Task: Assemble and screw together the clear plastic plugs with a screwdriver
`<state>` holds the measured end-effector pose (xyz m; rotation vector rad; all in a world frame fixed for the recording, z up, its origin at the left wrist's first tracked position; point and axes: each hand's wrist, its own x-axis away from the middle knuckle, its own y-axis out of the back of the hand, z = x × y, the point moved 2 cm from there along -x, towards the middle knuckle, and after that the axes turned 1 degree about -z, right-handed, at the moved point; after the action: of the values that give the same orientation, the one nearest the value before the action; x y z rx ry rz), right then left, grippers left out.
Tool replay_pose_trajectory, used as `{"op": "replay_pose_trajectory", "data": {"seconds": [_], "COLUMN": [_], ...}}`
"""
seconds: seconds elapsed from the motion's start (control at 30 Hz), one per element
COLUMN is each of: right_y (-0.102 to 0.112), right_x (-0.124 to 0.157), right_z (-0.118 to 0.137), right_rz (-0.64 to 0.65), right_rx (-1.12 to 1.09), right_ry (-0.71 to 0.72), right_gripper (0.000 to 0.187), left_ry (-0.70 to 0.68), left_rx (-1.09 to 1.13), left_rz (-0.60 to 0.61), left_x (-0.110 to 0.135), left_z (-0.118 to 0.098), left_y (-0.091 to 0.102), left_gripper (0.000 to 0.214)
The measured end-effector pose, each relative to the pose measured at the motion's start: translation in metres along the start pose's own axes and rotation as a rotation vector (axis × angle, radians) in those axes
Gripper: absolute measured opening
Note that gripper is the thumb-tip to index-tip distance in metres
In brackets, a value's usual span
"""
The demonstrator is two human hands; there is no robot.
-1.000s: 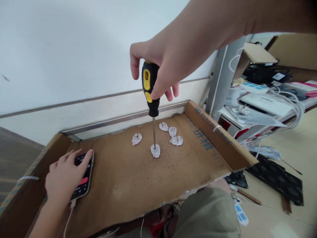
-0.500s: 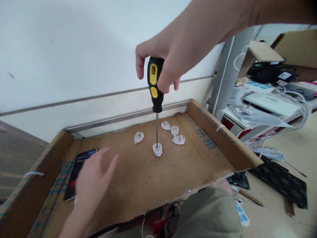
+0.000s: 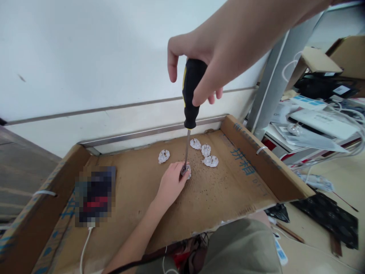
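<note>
My right hand (image 3: 208, 64) grips the black and yellow handle of a screwdriver (image 3: 191, 95) from above. Its shaft points almost straight down, and the tip meets a clear plastic plug (image 3: 188, 173) on the cardboard. My left hand (image 3: 172, 180) has its fingers closed around that plug, holding it against the cardboard and partly hiding it. Behind lies a separate clear plug (image 3: 164, 156), prongs up. Farther right are three more, among them one plug (image 3: 211, 161) nearest me.
The shallow cardboard tray (image 3: 137, 213) has raised side walls and dark specks scattered on its floor. A blurred-out phone-like object (image 3: 95, 196) with a white cable lies at left. A metal post (image 3: 266, 83) and a cluttered shelf (image 3: 313, 118) stand right.
My left hand has moved right from beside the phone-like object and closed on the plug under the screwdriver. The screwdriver handle has turned, and the view has shifted slightly.
</note>
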<state>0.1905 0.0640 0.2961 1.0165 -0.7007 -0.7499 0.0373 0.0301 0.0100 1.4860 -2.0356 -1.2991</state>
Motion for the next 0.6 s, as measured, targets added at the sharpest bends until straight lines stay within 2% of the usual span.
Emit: {"op": "replay_pose_trajectory", "data": {"seconds": [0.03,0.07,0.13,0.17,0.23,0.3,0.33,0.4,0.47,0.53,0.6], "right_y": [0.000,0.002,0.007,0.010,0.011,0.010,0.010,0.009,0.009,0.012,0.017], "right_x": [0.000,-0.001,-0.003,-0.004,-0.006,-0.007,-0.007,-0.007,-0.008,-0.010,-0.013], "right_z": [0.002,0.003,-0.002,-0.005,-0.012,-0.017,-0.019,-0.023,-0.026,-0.029,-0.035], "right_rz": [0.036,0.016,-0.095,-0.134,-0.108,-0.017,-0.012,-0.030,-0.051,-0.080,-0.106], "right_rx": [0.074,0.197,0.449,0.502,0.415,0.196,0.137,0.194,0.351,0.459,0.482], "right_ry": [-0.022,-0.079,-0.236,-0.277,-0.192,-0.020,-0.014,-0.191,-0.359,-0.363,-0.262], "right_gripper": [0.051,0.057,0.073,0.076,0.071,0.063,0.063,0.068,0.075,0.078,0.071], "left_ry": [0.003,0.003,-0.001,-0.004,-0.006,-0.006,-0.006,-0.006,-0.006,-0.023,-0.028], "left_rx": [0.002,0.003,-0.001,-0.005,-0.014,-0.015,-0.013,-0.013,-0.024,-0.062,-0.147], "left_rz": [0.000,0.002,0.005,0.006,0.007,0.004,0.002,-0.006,-0.011,-0.010,-0.036], "left_x": [0.000,0.000,0.000,0.000,0.001,0.001,0.001,0.001,0.001,0.002,0.008], "left_z": [0.000,0.000,0.000,0.001,0.002,0.004,0.005,0.004,0.001,-0.003,-0.002], "left_y": [0.000,-0.001,-0.001,-0.002,-0.002,-0.002,-0.003,-0.006,-0.007,-0.002,0.014], "left_gripper": [0.024,0.024,0.023,0.024,0.024,0.024,0.025,0.025,0.025,0.026,0.031]}}
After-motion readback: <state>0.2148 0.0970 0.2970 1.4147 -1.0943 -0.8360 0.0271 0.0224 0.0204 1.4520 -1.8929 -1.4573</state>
